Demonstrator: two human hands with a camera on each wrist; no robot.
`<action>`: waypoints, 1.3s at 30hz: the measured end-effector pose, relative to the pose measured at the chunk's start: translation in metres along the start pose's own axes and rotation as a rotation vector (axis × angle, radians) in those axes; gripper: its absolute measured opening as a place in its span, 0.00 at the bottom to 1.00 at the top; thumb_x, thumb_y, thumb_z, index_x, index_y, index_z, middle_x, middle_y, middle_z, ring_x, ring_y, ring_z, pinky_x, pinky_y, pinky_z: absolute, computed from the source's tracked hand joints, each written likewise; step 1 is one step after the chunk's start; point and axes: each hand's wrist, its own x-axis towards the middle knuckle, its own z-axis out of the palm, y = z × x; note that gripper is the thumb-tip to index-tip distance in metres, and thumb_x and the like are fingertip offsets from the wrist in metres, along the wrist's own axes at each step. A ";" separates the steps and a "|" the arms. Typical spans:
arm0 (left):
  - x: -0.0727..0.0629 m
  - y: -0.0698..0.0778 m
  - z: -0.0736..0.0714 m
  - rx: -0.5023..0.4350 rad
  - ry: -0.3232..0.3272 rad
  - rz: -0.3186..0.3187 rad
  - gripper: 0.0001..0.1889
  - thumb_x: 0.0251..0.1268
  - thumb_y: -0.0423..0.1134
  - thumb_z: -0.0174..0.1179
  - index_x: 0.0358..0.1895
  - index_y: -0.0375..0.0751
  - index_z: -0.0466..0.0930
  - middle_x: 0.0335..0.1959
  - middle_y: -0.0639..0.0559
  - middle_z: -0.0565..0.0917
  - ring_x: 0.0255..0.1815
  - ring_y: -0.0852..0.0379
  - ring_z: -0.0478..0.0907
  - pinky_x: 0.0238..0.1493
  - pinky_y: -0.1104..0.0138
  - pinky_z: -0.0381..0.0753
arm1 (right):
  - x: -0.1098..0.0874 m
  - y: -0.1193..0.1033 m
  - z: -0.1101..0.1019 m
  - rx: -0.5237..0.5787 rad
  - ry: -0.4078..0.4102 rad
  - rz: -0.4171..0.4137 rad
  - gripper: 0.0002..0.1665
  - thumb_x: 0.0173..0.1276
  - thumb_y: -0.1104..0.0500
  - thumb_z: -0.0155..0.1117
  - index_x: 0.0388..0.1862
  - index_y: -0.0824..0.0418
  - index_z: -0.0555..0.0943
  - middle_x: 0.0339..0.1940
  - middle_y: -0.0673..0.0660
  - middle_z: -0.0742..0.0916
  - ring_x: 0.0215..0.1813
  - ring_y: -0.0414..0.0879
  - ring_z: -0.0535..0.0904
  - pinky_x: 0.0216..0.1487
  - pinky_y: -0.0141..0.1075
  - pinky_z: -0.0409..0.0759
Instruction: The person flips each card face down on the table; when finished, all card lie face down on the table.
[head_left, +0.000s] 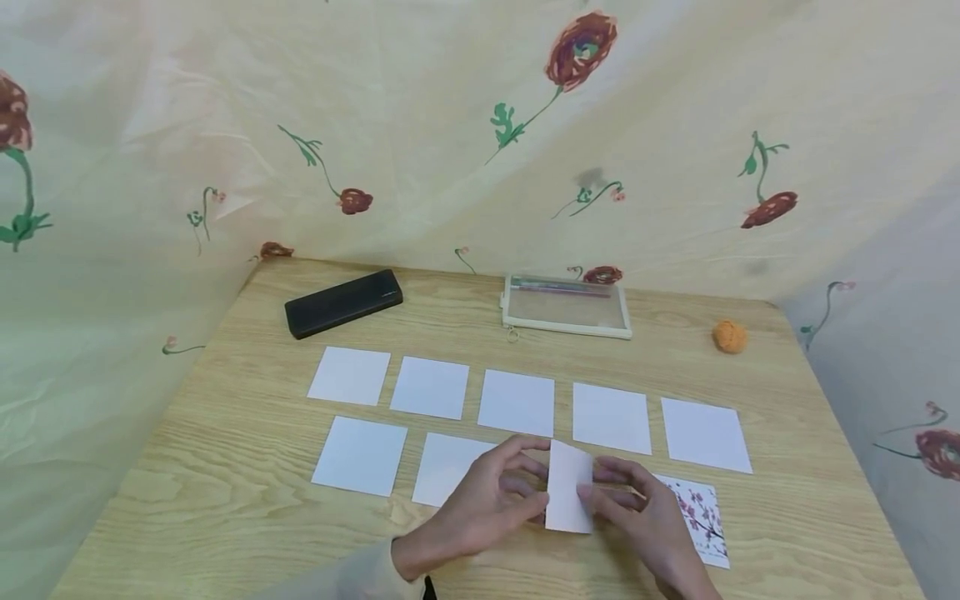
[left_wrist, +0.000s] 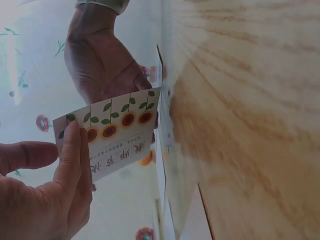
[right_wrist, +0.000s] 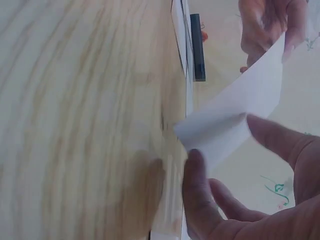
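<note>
Both hands hold one card (head_left: 568,492) upright above the near part of the table. Its blank white side faces the head camera. In the left wrist view the printed side of the card (left_wrist: 117,125) shows a row of sunflowers with green leaves and some characters. My left hand (head_left: 495,498) holds it by the left edge between thumb and fingers. At the other edge my right hand (head_left: 637,508) pinches it, the thumb on the blank side. In the right wrist view the card (right_wrist: 235,110) looks slightly bent. Beside the right hand lies a card printed with pink blossoms (head_left: 701,521).
Several blank-side-up cards lie in two rows, among them a far-left card (head_left: 349,375) and a far-right card (head_left: 705,433). Behind are a black case (head_left: 343,302), a clear zip pouch (head_left: 566,310) and an orange ball-like object (head_left: 730,337). Flowered cloth (head_left: 420,125) surrounds the table.
</note>
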 end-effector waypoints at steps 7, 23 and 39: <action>0.001 -0.001 -0.006 0.063 0.058 -0.001 0.29 0.69 0.27 0.62 0.72 0.48 0.71 0.50 0.43 0.82 0.35 0.62 0.86 0.39 0.69 0.89 | 0.004 0.003 -0.009 0.027 0.051 0.030 0.39 0.65 0.53 0.79 0.72 0.62 0.76 0.62 0.59 0.84 0.47 0.29 0.84 0.46 0.25 0.83; 0.003 -0.007 -0.015 0.251 0.102 0.008 0.29 0.68 0.27 0.65 0.72 0.38 0.72 0.45 0.44 0.82 0.39 0.58 0.88 0.39 0.75 0.86 | 0.004 0.006 -0.013 0.035 0.097 0.031 0.36 0.65 0.56 0.79 0.70 0.62 0.78 0.55 0.52 0.85 0.46 0.28 0.83 0.46 0.24 0.84; 0.004 -0.013 -0.013 0.357 0.004 -0.145 0.30 0.73 0.42 0.64 0.71 0.29 0.72 0.49 0.46 0.81 0.44 0.61 0.84 0.44 0.74 0.83 | 0.005 0.007 -0.015 -0.156 0.085 0.055 0.34 0.68 0.47 0.76 0.68 0.61 0.80 0.59 0.59 0.87 0.49 0.38 0.85 0.42 0.26 0.83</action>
